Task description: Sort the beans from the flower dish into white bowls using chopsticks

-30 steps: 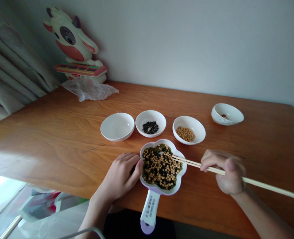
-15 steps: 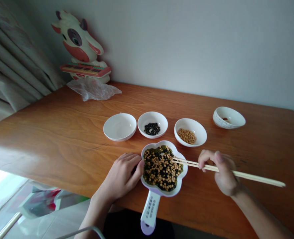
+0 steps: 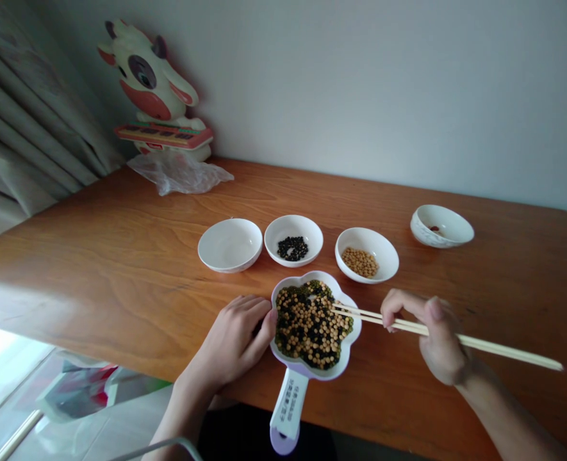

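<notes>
Mixed beans (image 3: 312,326), tan, black and small green, fill a flower-shaped lilac pan (image 3: 355,333) with a labelled handle, which juts over the table's front edge. My left hand (image 3: 239,333) is closed at the pan's left rim, thumb against its side. In my right hand (image 3: 432,333) is a pair of wooden chopsticks (image 3: 509,349), closed fingers around them, tips among the beans at the pan's right side. Behind the pan are a bare white bowl (image 3: 230,240), a white bowl (image 3: 314,234) of black beans and a white bowl (image 3: 386,253) of tan beans.
Farther right stands another white bowl (image 3: 422,237) with a few small brown bits inside. A cow-shaped toy keyboard (image 3: 163,134) leans at the back left wall, a crumpled clear plastic bag (image 3: 182,176) before it. The wooden table (image 3: 120,256) ends near my body.
My right hand has shifted slightly, and the back ends of the chopsticks have swung a little to the right and down. Their tips stay among the beans. My left hand keeps its place.
</notes>
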The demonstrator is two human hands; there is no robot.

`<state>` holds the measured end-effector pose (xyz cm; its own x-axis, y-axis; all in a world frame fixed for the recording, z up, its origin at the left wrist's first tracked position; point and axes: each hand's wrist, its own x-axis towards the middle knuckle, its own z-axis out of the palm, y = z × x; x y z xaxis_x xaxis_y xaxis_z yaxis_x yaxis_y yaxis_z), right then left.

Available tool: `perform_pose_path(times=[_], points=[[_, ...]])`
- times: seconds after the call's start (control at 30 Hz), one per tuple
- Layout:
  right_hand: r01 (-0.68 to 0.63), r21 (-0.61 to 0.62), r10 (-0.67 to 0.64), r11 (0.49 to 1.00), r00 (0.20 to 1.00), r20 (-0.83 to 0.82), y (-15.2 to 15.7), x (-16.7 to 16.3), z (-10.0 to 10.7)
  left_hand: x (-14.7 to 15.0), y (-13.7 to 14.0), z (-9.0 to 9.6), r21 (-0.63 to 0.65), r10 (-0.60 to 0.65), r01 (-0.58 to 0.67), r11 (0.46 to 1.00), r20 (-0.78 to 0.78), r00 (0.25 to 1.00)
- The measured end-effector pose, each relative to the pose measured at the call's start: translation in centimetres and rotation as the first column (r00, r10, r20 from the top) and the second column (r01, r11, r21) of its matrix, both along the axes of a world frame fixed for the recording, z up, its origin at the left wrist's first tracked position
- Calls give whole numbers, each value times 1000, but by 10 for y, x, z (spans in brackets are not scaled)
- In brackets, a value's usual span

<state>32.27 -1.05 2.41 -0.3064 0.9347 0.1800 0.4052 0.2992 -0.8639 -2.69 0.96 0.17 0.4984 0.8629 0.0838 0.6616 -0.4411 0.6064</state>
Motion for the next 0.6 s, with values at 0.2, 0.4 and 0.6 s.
perform_pose_path(times=[0.2,0.4,0.6], points=[[-1,17,1,1000,1000,16,-1,0,5,1,1,0,-7,-8,8,1000,6,1000],[26,35,-26,999,1000,-15,-2,-6,8,0,0,-2,-7,0,0,1000,9,1000],[77,23,-75,997,995,-73,-1,-7,2,0,0,0,-11,5,-5,1000,4,1000]])
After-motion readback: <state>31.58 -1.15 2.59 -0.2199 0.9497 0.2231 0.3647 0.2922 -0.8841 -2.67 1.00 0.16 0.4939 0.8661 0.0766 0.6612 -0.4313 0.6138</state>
